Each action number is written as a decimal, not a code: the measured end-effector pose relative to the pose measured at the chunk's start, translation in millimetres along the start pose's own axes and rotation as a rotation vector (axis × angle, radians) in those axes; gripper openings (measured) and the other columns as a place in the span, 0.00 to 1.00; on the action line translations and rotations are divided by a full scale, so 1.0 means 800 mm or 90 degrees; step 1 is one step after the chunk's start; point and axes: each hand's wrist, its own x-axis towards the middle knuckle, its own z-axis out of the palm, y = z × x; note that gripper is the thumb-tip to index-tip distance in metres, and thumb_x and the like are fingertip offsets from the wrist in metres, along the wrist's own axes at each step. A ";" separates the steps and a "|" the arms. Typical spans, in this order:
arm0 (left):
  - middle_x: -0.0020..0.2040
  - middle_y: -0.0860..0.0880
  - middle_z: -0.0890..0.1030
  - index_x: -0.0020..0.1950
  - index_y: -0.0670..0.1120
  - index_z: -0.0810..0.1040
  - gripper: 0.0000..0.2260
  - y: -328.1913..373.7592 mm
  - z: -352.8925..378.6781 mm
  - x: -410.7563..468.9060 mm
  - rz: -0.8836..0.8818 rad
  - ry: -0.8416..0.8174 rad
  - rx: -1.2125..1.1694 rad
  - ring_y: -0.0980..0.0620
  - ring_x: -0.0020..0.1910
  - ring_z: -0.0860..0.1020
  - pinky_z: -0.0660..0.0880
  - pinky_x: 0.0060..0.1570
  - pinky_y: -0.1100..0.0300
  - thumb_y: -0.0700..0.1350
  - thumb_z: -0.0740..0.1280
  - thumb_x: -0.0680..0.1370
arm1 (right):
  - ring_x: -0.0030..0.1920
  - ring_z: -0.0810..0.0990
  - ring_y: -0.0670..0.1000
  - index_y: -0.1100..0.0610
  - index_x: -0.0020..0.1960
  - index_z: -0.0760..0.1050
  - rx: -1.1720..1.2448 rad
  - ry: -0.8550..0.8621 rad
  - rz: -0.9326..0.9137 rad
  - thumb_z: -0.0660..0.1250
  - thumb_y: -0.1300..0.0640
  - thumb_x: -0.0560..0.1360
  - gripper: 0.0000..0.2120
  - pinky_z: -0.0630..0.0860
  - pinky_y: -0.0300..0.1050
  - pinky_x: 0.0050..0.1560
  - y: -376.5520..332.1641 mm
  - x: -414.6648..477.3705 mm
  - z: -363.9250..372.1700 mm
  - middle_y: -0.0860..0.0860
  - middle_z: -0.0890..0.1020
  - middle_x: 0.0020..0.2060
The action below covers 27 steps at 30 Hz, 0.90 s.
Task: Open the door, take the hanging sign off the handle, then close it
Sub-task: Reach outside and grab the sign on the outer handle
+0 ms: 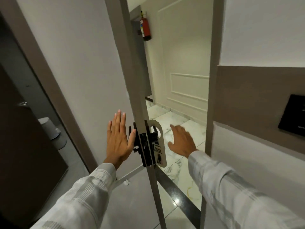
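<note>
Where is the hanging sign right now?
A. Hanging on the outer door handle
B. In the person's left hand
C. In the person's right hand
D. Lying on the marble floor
A: the hanging sign is looped over the outer handle on the corridor side of the open door, while the right hand reaches toward it, open and apart from it.

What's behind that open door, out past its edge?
Past the door edge lies a corridor with a marble floor, a panelled cream wall and a red fire extinguisher. The door hides everything further left; the hanging sign covers most of the outer handle.
</note>
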 end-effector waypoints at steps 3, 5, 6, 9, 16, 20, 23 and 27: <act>0.82 0.47 0.46 0.80 0.51 0.42 0.31 0.004 -0.016 -0.014 -0.022 0.047 -0.006 0.51 0.81 0.44 0.45 0.79 0.44 0.57 0.51 0.81 | 0.73 0.65 0.59 0.55 0.79 0.55 0.131 -0.120 0.110 0.70 0.48 0.74 0.39 0.70 0.55 0.66 -0.022 -0.009 0.046 0.57 0.67 0.73; 0.82 0.46 0.45 0.80 0.51 0.42 0.31 0.004 -0.025 -0.023 -0.045 0.059 -0.004 0.50 0.81 0.44 0.46 0.79 0.42 0.58 0.51 0.81 | 0.72 0.66 0.60 0.56 0.78 0.57 0.198 -0.174 0.181 0.70 0.47 0.75 0.38 0.71 0.55 0.65 -0.037 -0.009 0.069 0.58 0.68 0.71; 0.82 0.46 0.45 0.80 0.51 0.42 0.32 0.005 -0.029 -0.026 -0.040 0.056 0.006 0.49 0.81 0.44 0.45 0.79 0.42 0.58 0.51 0.81 | 0.71 0.68 0.61 0.56 0.77 0.59 0.217 -0.189 0.205 0.70 0.48 0.75 0.36 0.71 0.55 0.64 -0.044 -0.008 0.078 0.58 0.69 0.70; 0.82 0.44 0.45 0.80 0.49 0.43 0.32 0.004 -0.038 -0.030 0.026 0.034 0.068 0.46 0.81 0.45 0.46 0.78 0.41 0.60 0.49 0.81 | 0.69 0.70 0.61 0.57 0.75 0.61 0.248 -0.194 0.243 0.69 0.51 0.76 0.32 0.74 0.55 0.65 -0.062 -0.002 0.096 0.59 0.70 0.68; 0.82 0.43 0.42 0.81 0.47 0.44 0.32 -0.007 -0.041 -0.038 0.072 -0.049 0.162 0.45 0.81 0.45 0.47 0.79 0.42 0.61 0.48 0.81 | 0.65 0.75 0.64 0.61 0.71 0.66 0.319 -0.154 0.266 0.66 0.61 0.77 0.23 0.76 0.57 0.63 -0.091 0.025 0.117 0.62 0.75 0.66; 0.81 0.42 0.40 0.81 0.46 0.44 0.33 -0.015 -0.043 -0.039 0.066 -0.060 0.190 0.45 0.81 0.42 0.39 0.79 0.50 0.62 0.48 0.81 | 0.58 0.80 0.64 0.63 0.62 0.76 0.308 -0.135 0.261 0.63 0.64 0.78 0.13 0.80 0.56 0.58 -0.094 0.036 0.123 0.62 0.81 0.59; 0.81 0.41 0.38 0.80 0.46 0.41 0.36 -0.015 -0.041 -0.040 0.038 -0.070 0.246 0.43 0.80 0.40 0.37 0.79 0.49 0.64 0.49 0.80 | 0.54 0.82 0.63 0.63 0.56 0.79 0.311 -0.098 0.282 0.63 0.66 0.77 0.10 0.82 0.55 0.55 -0.097 0.043 0.124 0.61 0.83 0.55; 0.80 0.41 0.37 0.80 0.44 0.41 0.38 -0.005 -0.039 -0.041 0.009 -0.070 0.249 0.43 0.80 0.38 0.34 0.78 0.50 0.66 0.50 0.79 | 0.51 0.83 0.61 0.61 0.53 0.81 0.309 -0.039 0.292 0.65 0.64 0.78 0.07 0.78 0.46 0.46 -0.104 0.061 0.104 0.60 0.84 0.52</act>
